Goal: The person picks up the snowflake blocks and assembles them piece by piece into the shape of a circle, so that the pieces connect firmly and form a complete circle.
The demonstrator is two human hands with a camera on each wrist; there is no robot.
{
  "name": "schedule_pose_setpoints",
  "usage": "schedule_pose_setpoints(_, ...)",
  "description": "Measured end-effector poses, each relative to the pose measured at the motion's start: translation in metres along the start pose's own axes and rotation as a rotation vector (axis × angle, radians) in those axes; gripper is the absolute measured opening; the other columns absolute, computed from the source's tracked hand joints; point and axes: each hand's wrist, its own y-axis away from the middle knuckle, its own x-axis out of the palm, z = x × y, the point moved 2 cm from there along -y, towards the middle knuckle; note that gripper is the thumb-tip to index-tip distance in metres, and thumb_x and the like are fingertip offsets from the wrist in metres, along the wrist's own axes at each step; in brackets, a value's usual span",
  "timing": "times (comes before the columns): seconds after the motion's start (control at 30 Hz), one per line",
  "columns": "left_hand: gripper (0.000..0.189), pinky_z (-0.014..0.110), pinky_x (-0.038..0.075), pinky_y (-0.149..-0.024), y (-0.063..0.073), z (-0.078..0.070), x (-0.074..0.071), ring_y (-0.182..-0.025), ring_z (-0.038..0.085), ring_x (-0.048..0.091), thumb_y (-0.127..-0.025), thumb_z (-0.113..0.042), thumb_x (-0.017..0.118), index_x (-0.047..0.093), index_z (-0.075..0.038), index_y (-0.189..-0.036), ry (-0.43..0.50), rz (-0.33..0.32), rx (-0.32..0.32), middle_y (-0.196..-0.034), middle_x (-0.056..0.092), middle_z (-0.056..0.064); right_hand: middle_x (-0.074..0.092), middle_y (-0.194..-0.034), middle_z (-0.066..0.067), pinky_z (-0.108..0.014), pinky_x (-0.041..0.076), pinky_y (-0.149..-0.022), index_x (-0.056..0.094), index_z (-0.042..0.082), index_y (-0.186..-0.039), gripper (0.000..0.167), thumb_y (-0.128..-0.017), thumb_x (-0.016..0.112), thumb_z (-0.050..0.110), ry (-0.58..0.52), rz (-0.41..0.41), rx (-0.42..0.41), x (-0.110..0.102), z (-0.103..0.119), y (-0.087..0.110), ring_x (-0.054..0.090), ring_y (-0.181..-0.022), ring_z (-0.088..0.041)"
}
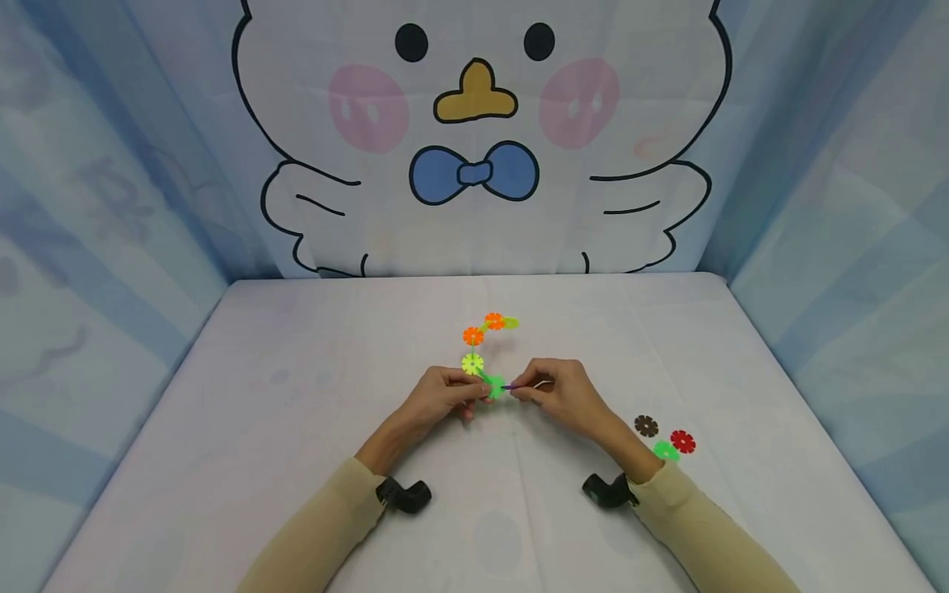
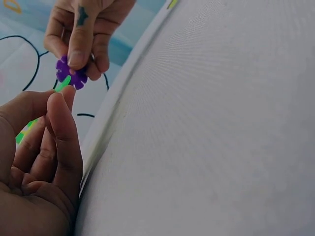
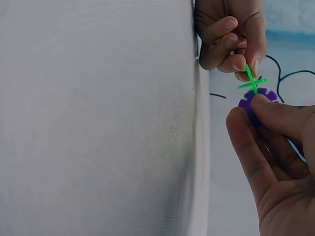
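Note:
My left hand [image 1: 445,394] pinches a green notched disc [image 1: 496,387] at the near end of a curved chain of linked discs. Up the chain follow a yellow-green disc [image 1: 472,363], an orange disc [image 1: 473,336], another orange disc [image 1: 494,321] and a yellow-green one at the far end. Between thumb and fingers my right hand [image 1: 562,392] pinches a purple notched disc [image 2: 70,73]. In the right wrist view the purple disc's slotted edge meets the green disc [image 3: 251,81], the two set crosswise. How deep the slots engage cannot be told.
On the white table [image 1: 311,346], beside the right forearm, lie a brown disc [image 1: 647,426], a red disc [image 1: 683,441] and a loose green disc [image 1: 666,450], partly behind the sleeve. A printed curtain [image 1: 474,231] stands behind the table, with more cloth at both sides.

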Motion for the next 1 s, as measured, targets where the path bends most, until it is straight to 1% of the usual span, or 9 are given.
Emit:
schedule_pose_setpoints(0.13,0.022,0.021,0.053,-0.059,0.0,-0.001,-0.001,-0.06,0.009,0.061,-0.098,-0.015,0.077,0.079,0.003,-0.111,-0.006,-0.005,0.0,-0.089,0.082,0.005,0.081,-0.093,-0.009,-0.023,0.064,-0.072,0.079,0.003,-0.091,0.004,-0.09,0.083,0.004,0.006,0.004,-0.018,0.002,0.0,-0.001,0.075,-0.082,-0.011)
schedule_pose_setpoints(0.3,0.021,0.021,0.052,-0.059,-0.001,0.0,-0.001,-0.059,0.008,0.061,-0.097,-0.015,0.077,0.08,0.002,-0.11,-0.023,-0.003,0.008,-0.088,0.082,0.004,0.08,-0.091,-0.009,-0.024,0.064,-0.072,0.079,0.004,-0.09,0.004,-0.089,0.083,0.002,0.027,0.002,-0.05,0.004,0.002,-0.001,0.076,-0.082,-0.014)
schedule_pose_setpoints(0.47,0.021,0.022,0.054,-0.06,-0.001,0.0,-0.002,-0.06,0.009,0.061,-0.098,-0.016,0.076,0.079,0.001,-0.11,-0.005,-0.019,0.0,-0.087,0.08,0.001,0.081,-0.092,-0.009,-0.022,0.065,-0.073,0.08,0.007,-0.089,0.007,-0.089,0.083,0.001,0.052,-0.032,-0.039,0.005,0.003,-0.002,0.077,-0.084,-0.015)
schedule_pose_setpoints(0.57,0.021,0.024,0.056,-0.061,-0.001,0.0,-0.002,-0.062,0.01,0.061,-0.098,-0.016,0.076,0.078,0.001,-0.111,0.025,-0.029,-0.003,-0.086,0.075,0.0,0.081,-0.094,-0.011,-0.021,0.065,-0.074,0.08,0.004,-0.091,0.004,-0.09,0.083,0.001,0.059,-0.064,-0.047,0.006,0.003,-0.002,0.079,-0.087,-0.018)
schedule_pose_setpoints(0.67,0.021,0.025,0.059,-0.062,-0.001,0.0,-0.001,-0.063,0.011,0.062,-0.098,-0.015,0.075,0.077,0.002,-0.112,0.05,-0.033,0.006,-0.084,0.071,0.001,0.081,-0.095,-0.013,-0.022,0.065,-0.074,0.079,0.0,-0.092,0.005,-0.089,0.083,0.001,0.051,-0.096,-0.06,0.007,0.004,-0.002,0.08,-0.086,-0.021)
schedule_pose_setpoints(0.73,0.023,0.025,0.059,-0.062,-0.001,0.0,-0.001,-0.063,0.011,0.063,-0.098,-0.014,0.075,0.076,0.003,-0.114,0.058,-0.034,0.013,-0.083,0.07,0.001,0.081,-0.095,-0.012,-0.022,0.065,-0.073,0.079,0.0,-0.092,0.005,-0.089,0.083,0.001,0.049,-0.107,-0.061,0.008,0.004,-0.002,0.08,-0.085,-0.02)
schedule_pose_setpoints(0.87,0.027,0.024,0.059,-0.063,-0.001,0.001,0.0,-0.062,0.011,0.063,-0.099,-0.015,0.074,0.075,0.004,-0.119,0.065,-0.041,0.01,-0.083,0.072,0.0,0.082,-0.095,-0.008,-0.024,0.065,-0.075,0.081,0.006,-0.096,0.008,-0.089,0.084,0.006,0.073,-0.092,-0.041,0.006,0.004,-0.001,0.078,-0.086,-0.017)
schedule_pose_setpoints(1.0,0.029,0.024,0.059,-0.063,-0.003,0.002,0.002,-0.062,0.011,0.064,-0.099,-0.015,0.075,0.075,0.005,-0.12,0.072,-0.042,0.007,-0.082,0.073,0.0,0.081,-0.102,-0.005,-0.029,0.065,-0.081,0.08,0.008,-0.105,0.016,-0.091,0.085,0.014,0.12,-0.044,0.009,-0.004,0.003,0.003,0.077,-0.092,-0.017)
